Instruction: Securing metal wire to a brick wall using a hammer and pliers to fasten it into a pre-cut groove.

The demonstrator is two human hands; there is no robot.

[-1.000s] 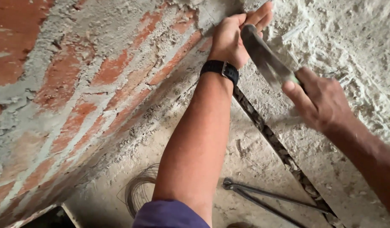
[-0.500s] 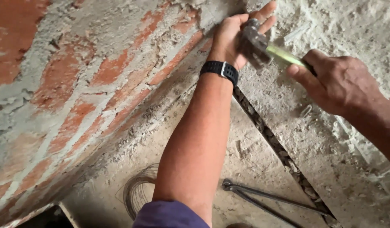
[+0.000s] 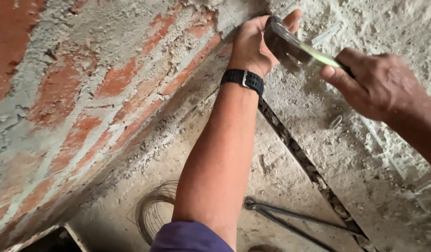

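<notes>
Sleeve: purple cuff [image 3: 189, 238] at the bottom edge, on the left forearm.
Floor: dusty concrete [image 3: 280, 186]; coil of thin wire [image 3: 152, 214] lying beside the forearm; long-handled pincers [image 3: 290, 219] lying flat just right of it.
Strip: dark, mortar-crusted bar [image 3: 308, 168] running diagonally from under the wrist down to the lower right.
Watch: black band [image 3: 243, 79] around the left wrist.
Left hand [image 3: 252, 44]: pressed to the corner where the brick wall [image 3: 108, 88] meets the rough plaster; grip narrow, fingers pinched on something too small to make out.
Right hand [image 3: 376, 84]: grip closed around the handle of the hammer [image 3: 294, 46].
Hammer: blurred, head just beside the left fingers, green-yellow shaft angled toward the right hand.
</notes>
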